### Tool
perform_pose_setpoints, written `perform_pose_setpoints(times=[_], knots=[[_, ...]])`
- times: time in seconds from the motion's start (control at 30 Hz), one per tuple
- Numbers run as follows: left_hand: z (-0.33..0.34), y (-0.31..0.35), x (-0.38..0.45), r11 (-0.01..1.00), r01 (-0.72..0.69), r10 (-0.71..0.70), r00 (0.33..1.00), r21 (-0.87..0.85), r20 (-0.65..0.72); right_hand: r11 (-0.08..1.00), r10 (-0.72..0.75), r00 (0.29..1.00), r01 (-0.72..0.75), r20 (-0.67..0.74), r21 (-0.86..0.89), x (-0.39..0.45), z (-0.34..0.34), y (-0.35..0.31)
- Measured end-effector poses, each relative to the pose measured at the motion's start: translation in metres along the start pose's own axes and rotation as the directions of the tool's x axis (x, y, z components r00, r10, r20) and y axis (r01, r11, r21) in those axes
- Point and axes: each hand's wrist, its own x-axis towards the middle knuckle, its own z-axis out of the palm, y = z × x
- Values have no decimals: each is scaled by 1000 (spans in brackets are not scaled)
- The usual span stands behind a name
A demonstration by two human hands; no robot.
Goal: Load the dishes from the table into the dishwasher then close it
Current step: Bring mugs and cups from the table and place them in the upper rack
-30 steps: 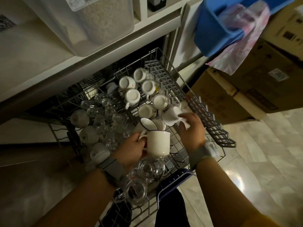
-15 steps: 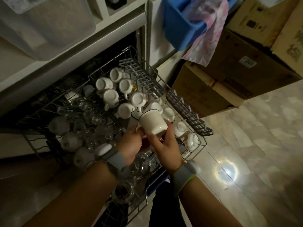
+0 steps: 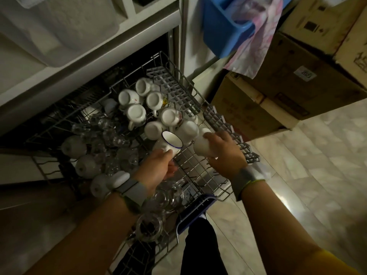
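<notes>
Loading looks well along — upper rack [image 3: 190,84] of the dishwasher is pulled out and already crowded. White cups [image 3: 137,114] sit upside down in a cluster at the back right, clear glasses [image 3: 111,135] fill the middle, and a few frosted round pieces line the left edge.

Left hand [image 3: 156,171] has its grip curled round a blue-rimmed mug [image 3: 169,143], mouth tilted up and away, held just above the rack wires beside the cup cluster; not yet turned over or set down. Right hand [image 3: 222,149] grips a second white cup [image 3: 202,147] on its side, at the rack's right edge next to the grey tine strip [image 3: 228,132]. Can't tell if that cup touches the wires.

Bare wire shows directly under both hands, so there's prob. room for these two. Left to do, as far as I can judge: seat both cups, push the rack in, shut the door. The surface the dishes come from isn't in view, so no telling how many more wait there.

Cardboard boxes [image 3: 288,92] and a blue bin [image 3: 220,30] crowd the right side.
</notes>
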Motion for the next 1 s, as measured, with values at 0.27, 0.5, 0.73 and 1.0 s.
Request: perform_pose_setpoints(times=[0.27,0.5,0.73,1.0], knots=[[-6,-11,-9,999,8,-7,1000,52,-15,943,-91,983,136,159,-305,30,27,11],[-8,-16,-13,998,19,-20,1000,54,24,975,-144,983,121,-115,-187,30,51,11],[-1,-21,-15,998,51,-53,998,48,38,989,38,998,-31,-50,147,23,59,17],[6,-17,-16,997,43,-48,996,71,70,950,229,973,-221,-12,220,25,67,33]])
